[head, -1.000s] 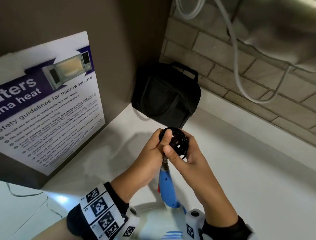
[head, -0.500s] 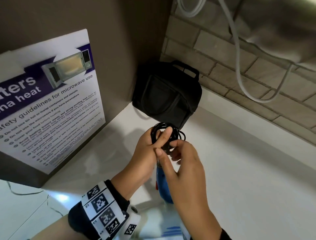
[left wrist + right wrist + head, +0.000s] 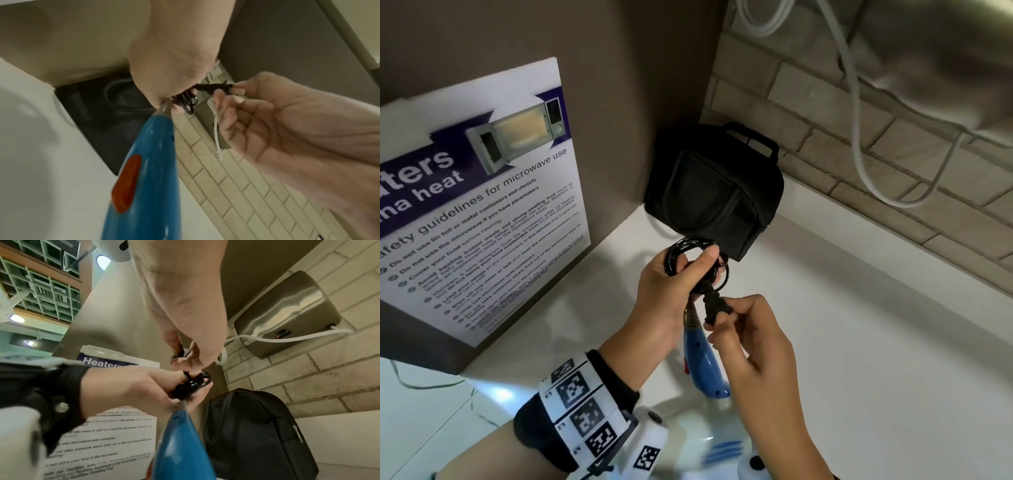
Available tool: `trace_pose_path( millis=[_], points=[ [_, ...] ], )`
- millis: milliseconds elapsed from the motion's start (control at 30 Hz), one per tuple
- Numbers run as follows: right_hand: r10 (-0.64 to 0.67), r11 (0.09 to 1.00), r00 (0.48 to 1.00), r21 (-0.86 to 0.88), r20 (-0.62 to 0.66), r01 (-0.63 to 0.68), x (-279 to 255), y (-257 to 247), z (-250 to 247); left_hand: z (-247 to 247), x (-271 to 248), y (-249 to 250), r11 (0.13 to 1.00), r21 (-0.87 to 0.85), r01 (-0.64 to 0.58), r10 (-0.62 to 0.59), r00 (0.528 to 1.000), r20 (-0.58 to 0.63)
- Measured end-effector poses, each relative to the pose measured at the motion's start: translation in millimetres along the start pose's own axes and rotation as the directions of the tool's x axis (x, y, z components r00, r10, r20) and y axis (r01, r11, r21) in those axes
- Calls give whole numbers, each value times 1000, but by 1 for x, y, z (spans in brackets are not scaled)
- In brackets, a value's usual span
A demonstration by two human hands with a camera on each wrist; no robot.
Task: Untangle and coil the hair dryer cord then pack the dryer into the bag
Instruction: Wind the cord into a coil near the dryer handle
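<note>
My left hand (image 3: pixel 681 277) grips the black cord coil (image 3: pixel 688 253) above the white counter, thumb across the loops. The blue hair dryer (image 3: pixel 703 363) hangs below it by its grey strain relief, handle up; its red switch (image 3: pixel 127 183) shows in the left wrist view. My right hand (image 3: pixel 726 320) pinches the black plug (image 3: pixel 714 305) just below the coil, between thumb and fingers. In the right wrist view the coil (image 3: pixel 193 384) lies in the left palm. The black bag (image 3: pixel 715 192) stands closed in the corner behind the hands.
A microwave safety poster (image 3: pixel 482 205) leans on a brown panel at left. A steel hand dryer (image 3: pixel 287 316) with a white cable (image 3: pixel 859 137) hangs on the brick wall at right. The white counter (image 3: pixel 859 342) runs rightward.
My right hand has drawn down and away from the coil, now pinching the plug below it. The left hand keeps its hold on the coil, which now shows more openly.
</note>
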State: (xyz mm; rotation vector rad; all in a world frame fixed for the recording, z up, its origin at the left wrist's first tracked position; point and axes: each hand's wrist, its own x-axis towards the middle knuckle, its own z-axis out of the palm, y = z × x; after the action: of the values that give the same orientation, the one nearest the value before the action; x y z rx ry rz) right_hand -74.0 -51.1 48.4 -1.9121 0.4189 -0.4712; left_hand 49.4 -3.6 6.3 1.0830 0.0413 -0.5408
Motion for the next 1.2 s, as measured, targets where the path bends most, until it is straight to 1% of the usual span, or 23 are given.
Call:
trace_pose_path(
  millis=[67,133,200,267,333,400,467,500,533,567,600,667,733,833,900,967,1033,1100,1200],
  points=[
    [-4,998,1000,58,18,3,-13,0,1,-2,5,4,999,23,-28,29,999,-30],
    [12,999,999,48,48,-15,-27,5,2,-2,9,8,998,39,-47,49,998,-35],
    [75,995,992,64,103,-82,-36,15,0,1,8,12,998,32,-53,53,998,-19],
    [160,975,969,122,186,-185,-35,23,-3,2,7,13,999,15,-42,42,999,5],
    [232,924,941,246,247,-292,-30,27,-5,3,5,12,1000,18,-14,14,999,41],
    [301,838,901,363,314,-406,-17,25,-8,6,1,14,999,44,25,-29,995,94],
    [345,772,853,397,392,-495,-4,17,-9,8,-2,16,996,79,30,-40,991,128],
    [375,759,839,389,393,-522,1,12,-9,9,-5,17,994,106,13,-27,991,133],
    [421,720,830,422,366,-551,7,8,-8,9,-8,18,992,123,-6,-10,991,136],
    [452,712,833,434,318,-552,11,5,-6,10,-10,17,991,133,-19,0,991,137],
    [451,744,848,407,278,-530,12,4,-4,10,-12,16,991,135,-21,2,990,139],
    [417,808,875,340,248,-481,13,4,0,10,-16,15,992,125,-14,-5,989,151],
    [395,841,890,300,229,-451,16,4,1,9,-17,16,992,129,-11,-13,983,184],
    [388,839,890,309,239,-449,18,2,-2,5,-11,22,984,177,-14,-34,963,266],
    [386,834,887,315,252,-452,16,3,-7,1,-5,28,984,180,4,-55,958,282],
    [365,854,896,292,252,-430,13,1,-12,0,-1,33,989,142,35,-70,967,245],
    [333,872,908,284,253,-399,11,-1,-12,3,1,32,994,96,52,-68,981,182],
    [278,904,932,265,231,-336,5,-2,-9,6,0,28,997,67,36,-43,992,115],
    [186,963,958,152,217,-222,-11,-2,-4,9,-1,20,999,51,-14,12,999,39]
  ],
)
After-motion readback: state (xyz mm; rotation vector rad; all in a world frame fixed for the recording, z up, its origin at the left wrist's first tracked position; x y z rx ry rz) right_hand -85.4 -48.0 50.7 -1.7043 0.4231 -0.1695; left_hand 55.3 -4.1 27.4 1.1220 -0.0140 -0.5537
